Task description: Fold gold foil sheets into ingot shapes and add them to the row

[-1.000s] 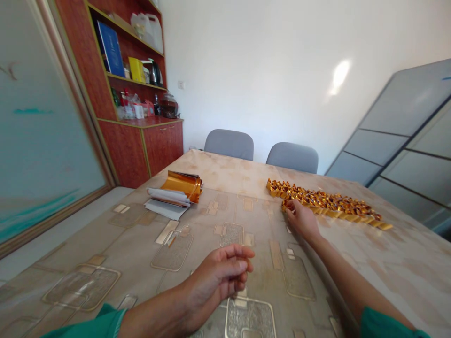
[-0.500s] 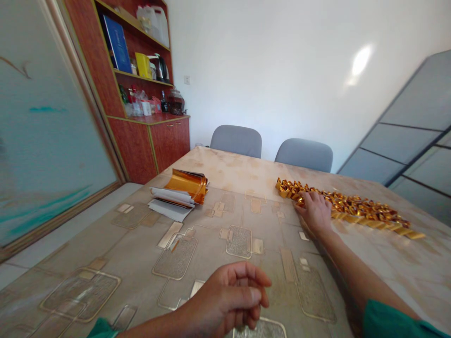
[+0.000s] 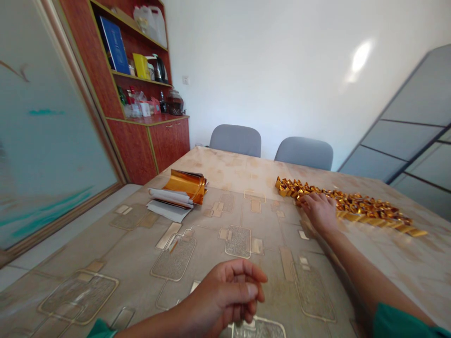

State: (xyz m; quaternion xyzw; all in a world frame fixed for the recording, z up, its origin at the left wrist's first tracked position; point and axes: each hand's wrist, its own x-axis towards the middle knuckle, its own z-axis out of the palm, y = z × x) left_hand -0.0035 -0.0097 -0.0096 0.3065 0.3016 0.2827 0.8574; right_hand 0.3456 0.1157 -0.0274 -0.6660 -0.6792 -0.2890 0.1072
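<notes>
The right hand [image 3: 320, 211] is touching shiny, crinkled foil rows [image 3: 369, 206] running ten-to-four o'clock, grip unclear. The left hand [image 3: 234, 292] is curling narrowly.

Head-height view, forward and down across the near table [image 3: 243, 211].

A hand could pass across the middle of the table [image 3: 207, 234], between the loose stack of sheets [image 3: 178, 195] toward the left edge and the folded gold pieces [image 3: 352, 206] that ran toward the right edge, and on up to the far edge, where 2 chair backs [image 3: 235, 140] stood just beyond. The left hand [image 3: 234, 291] blocked the middle of the near part, while the right hand [image 3: 319, 213] and its forearm [image 3: 362, 272] barred a sideways path to the right along the pieces' near side.
</notes>
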